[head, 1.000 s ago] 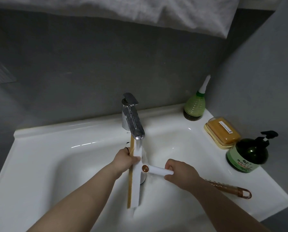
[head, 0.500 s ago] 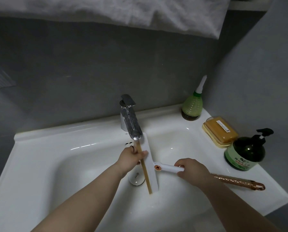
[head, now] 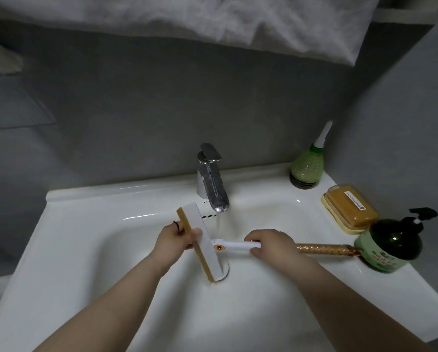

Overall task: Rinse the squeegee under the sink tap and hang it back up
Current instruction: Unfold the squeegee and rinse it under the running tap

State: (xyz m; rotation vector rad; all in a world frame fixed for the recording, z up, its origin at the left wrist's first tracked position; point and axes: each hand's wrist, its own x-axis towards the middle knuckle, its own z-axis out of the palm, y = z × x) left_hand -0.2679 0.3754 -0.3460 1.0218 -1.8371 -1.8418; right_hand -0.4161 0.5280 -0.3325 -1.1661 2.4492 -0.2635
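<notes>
A white ceramic sink is set against a grey wall, with a white towel hung above. Water is seen running from the chrome tap. At the sink's right edge are stood a green ribbed nozzle bottle, a yellow dish holding an orange soap bar and a dark green pump bottle. The white squeegee with tan blade is held over the basin beside the stream. Its head is pinched by the left hand; its white neck is gripped by the right hand, fingers curled shut. The copper handle end is hidden behind the pump bottle.
</notes>
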